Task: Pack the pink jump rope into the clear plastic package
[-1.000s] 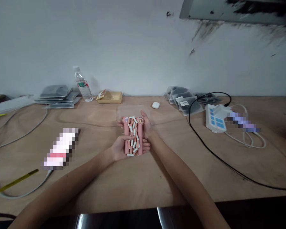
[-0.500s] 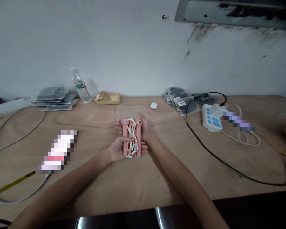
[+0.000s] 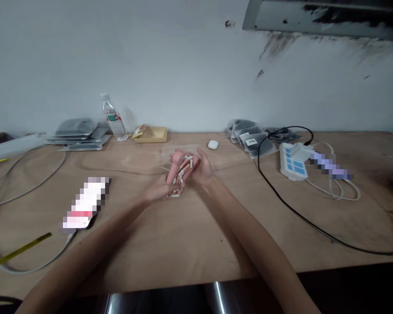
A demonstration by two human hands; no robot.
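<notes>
A pink-and-white beaded jump rope (image 3: 182, 171) is bunched between its two thick pink handles, tilted above the middle of the table. My left hand (image 3: 162, 187) grips the bundle from the left, its thumb across the lower beads and one handle. On the other side, my right hand (image 3: 202, 169) is closed around the bundle with the thumb pointing up. Its fingers are mostly hidden behind the rope. Behind the hands, a clear plastic bag (image 3: 168, 151) seems to lie flat on the table.
A phone (image 3: 87, 203) with a cable lies at left. Along the wall stand a water bottle (image 3: 114, 118), a small yellow box (image 3: 153, 134), a white case (image 3: 212, 144) and grey packets (image 3: 252, 137). A power strip (image 3: 293, 163) and black cable (image 3: 283, 209) occupy the right.
The jump rope bundle has moved up and away from me and tilted from its upright, face-on position. Both hands have turned with it and kept hold.
</notes>
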